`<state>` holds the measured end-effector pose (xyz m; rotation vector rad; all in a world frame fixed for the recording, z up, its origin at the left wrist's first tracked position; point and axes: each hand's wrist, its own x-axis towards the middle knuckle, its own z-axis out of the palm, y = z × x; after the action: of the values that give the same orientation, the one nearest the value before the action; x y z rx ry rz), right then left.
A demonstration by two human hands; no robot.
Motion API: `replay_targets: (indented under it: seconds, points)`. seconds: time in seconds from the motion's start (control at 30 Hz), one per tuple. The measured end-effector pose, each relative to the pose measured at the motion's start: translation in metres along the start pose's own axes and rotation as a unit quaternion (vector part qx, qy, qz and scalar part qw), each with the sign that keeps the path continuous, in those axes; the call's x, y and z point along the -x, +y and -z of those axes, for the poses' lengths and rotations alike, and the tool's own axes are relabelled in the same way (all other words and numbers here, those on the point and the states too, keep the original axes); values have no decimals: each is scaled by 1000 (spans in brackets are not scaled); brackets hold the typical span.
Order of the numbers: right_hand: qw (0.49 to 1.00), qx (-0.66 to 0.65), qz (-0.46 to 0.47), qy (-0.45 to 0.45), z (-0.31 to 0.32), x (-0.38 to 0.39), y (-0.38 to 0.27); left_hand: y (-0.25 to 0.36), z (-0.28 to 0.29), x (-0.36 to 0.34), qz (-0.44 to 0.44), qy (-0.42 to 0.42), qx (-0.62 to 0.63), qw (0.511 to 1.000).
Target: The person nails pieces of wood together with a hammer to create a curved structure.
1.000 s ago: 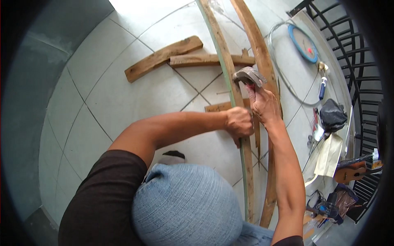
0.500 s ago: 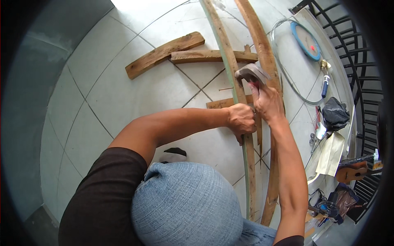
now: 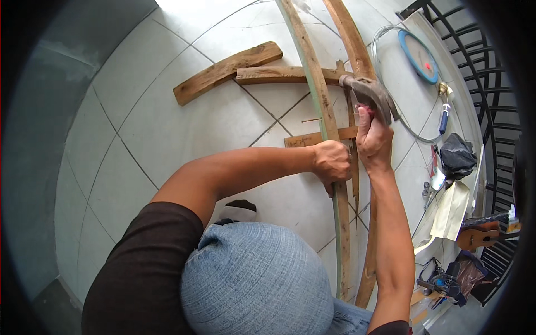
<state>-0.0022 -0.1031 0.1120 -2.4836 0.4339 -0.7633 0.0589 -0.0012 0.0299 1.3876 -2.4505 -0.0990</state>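
Observation:
A long narrow wooden batten (image 3: 314, 72) with a greenish side runs from the far edge down past my knee. Wrapped round its middle is my left hand (image 3: 332, 162). A nail (image 3: 311, 120) sticks out of the batten's left side, beyond that hand. My right hand (image 3: 374, 142) grips a claw hammer (image 3: 369, 92) close to its head. The hammer head is to the right of the batten, apart from it and over a wider wooden plank (image 3: 357, 50). A short board (image 3: 304, 139) lies crosswise under the batten.
Two short wood pieces lie on the tiled floor to the far left, a thick block (image 3: 223, 72) and a bar (image 3: 271, 75). On the right are a coil of wire (image 3: 382, 42), a blue-rimmed disc (image 3: 419, 56), a blow torch (image 3: 444, 114), a black bag (image 3: 458, 155) and a small guitar (image 3: 478, 237).
The hammer has swung to the right, away from the batten, with my right hand. My left hand has kept its hold on the batten.

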Motion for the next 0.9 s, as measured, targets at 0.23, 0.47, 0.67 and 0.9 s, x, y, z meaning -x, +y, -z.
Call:
replay_targets:
  seconds: [0.23, 0.47, 0.67, 0.9]
  points:
    - [993, 39, 21, -106, -8, 5, 9, 1, -6, 4, 3, 10, -25, 1000]
    - [987, 74, 9, -142, 1, -1, 21, -2, -1, -1, -1, 4, -22, 1000]
    - [996, -48, 65, -44, 13, 17, -5, 0, -1, 6, 21, -39, -26, 999]
    - [990, 45, 7, -136, 8, 24, 1, -2, -7, 5, -11, 70, -41, 997]
